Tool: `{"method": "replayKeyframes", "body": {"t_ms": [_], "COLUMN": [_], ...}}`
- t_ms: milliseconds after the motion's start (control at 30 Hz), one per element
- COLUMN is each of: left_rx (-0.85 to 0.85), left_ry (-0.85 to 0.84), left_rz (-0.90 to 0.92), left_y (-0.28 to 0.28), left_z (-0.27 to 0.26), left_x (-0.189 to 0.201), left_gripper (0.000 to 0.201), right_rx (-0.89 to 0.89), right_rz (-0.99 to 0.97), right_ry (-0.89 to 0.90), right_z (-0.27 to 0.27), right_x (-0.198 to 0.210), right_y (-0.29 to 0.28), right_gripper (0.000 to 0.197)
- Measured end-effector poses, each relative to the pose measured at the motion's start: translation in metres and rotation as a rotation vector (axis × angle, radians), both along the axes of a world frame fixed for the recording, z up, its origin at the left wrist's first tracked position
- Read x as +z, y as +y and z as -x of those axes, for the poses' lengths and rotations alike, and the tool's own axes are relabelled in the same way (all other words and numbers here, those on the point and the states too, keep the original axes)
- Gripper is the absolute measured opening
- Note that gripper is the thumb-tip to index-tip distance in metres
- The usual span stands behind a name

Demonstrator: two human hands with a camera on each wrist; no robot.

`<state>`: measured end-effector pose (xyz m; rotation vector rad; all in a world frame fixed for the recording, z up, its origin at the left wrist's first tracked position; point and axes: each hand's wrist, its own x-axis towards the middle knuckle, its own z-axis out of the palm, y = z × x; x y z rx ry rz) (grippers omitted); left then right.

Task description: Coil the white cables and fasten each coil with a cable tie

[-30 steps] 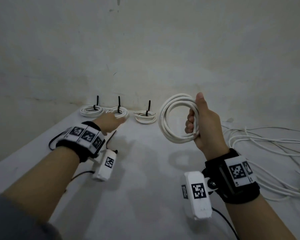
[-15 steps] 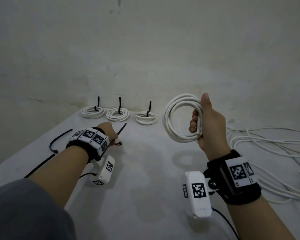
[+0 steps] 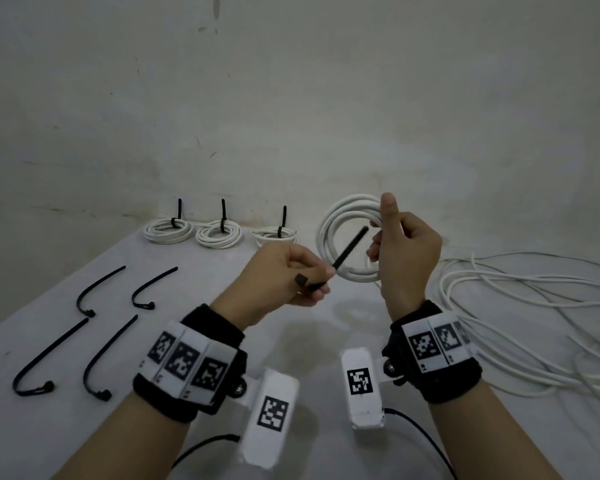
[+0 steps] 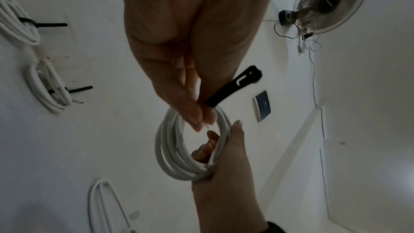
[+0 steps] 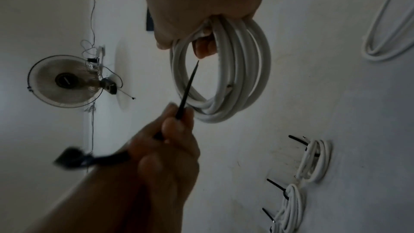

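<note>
My right hand (image 3: 400,249) grips a coil of white cable (image 3: 329,230) and holds it upright above the table; in the right wrist view the coil (image 5: 241,77) hangs from my curled fingers. My left hand (image 3: 291,275) pinches a black cable tie (image 3: 347,251), its pointed tip aimed into the coil's opening. In the left wrist view the tie's head (image 4: 248,77) sticks out beside my fingers, and the coil (image 4: 177,157) is just beyond them. Three tied coils lie at the back by the wall: one (image 3: 167,230), another (image 3: 218,233) and a third (image 3: 274,233).
Several loose black cable ties (image 3: 97,292) lie on the white table (image 3: 146,438) at the left. A tangle of loose white cable (image 3: 534,306) spreads over the right side. A plain wall stands close behind the table. A fan (image 5: 65,81) shows in the wrist views.
My left hand picked a cable tie up off the table at the left and brought it over to the coil. My right hand kept hold of the coil, almost still.
</note>
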<state>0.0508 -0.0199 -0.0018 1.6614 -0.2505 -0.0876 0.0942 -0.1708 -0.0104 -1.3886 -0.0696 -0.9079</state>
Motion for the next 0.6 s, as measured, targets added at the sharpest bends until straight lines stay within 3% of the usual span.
{"method": "replayKeyframes", "body": {"t_ms": [233, 400, 533, 600], "left_rx": [0.260, 0.233, 0.175, 0.095], "left_ry": [-0.208, -0.220, -0.214, -0.252], "left_rz": [0.173, 0.150, 0.147, 0.091], "left_y": [-0.013, -0.012, -0.008, -0.003], "left_z": [-0.006, -0.006, -0.004, -0.001], "left_x": [0.000, 0.001, 0.002, 0.002], "left_gripper": [0.006, 0.007, 0.015, 0.030], "right_rx": [0.192, 0.421, 0.434, 0.400], "right_rz": [0.071, -0.016, -0.062, -0.074], "right_ry": [0.105, 0.196, 0.204, 0.203], "right_z": [0.007, 0.007, 0.006, 0.005], "right_x": [0.000, -0.001, 0.000, 0.001], "right_y": [0.017, 0.019, 0.018, 0.014], "right_gripper": [0.055, 0.041, 0.029, 0.031]}}
